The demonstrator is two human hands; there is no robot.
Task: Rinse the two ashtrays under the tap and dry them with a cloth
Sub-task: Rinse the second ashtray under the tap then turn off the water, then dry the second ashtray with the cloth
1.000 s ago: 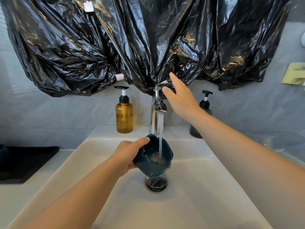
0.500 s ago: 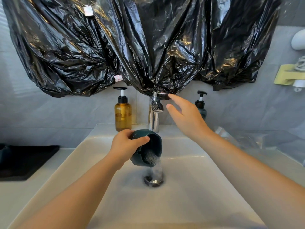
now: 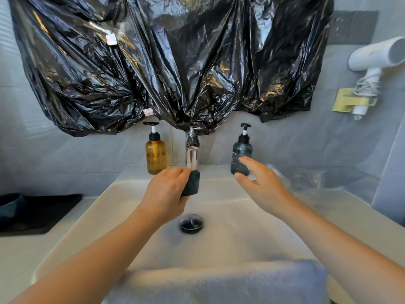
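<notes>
My left hand (image 3: 167, 195) grips a dark teal ashtray (image 3: 192, 183) over the white sink (image 3: 252, 227). The ashtray is turned on its side, mostly hidden behind my fingers, just below the chrome tap (image 3: 192, 153). No water runs from the tap. My right hand (image 3: 262, 185) hovers above the sink to the right of the ashtray with fingers spread and holds nothing. A white towel (image 3: 219, 284) lies over the sink's front edge. At the far left a second dark ashtray (image 3: 9, 206) sits on a black mat (image 3: 46, 212).
An amber pump bottle (image 3: 155, 153) stands left of the tap, a dark pump bottle (image 3: 241, 151) to its right. Black plastic sheeting (image 3: 175, 62) covers the wall above. The drain (image 3: 191, 223) is below my left hand. A white hair dryer (image 3: 377, 55) hangs at right.
The water has stopped. My right hand came down from the tap handle toward the sink. My left hand tipped the ashtray over, poured it out and raised it. The towel came into view.
</notes>
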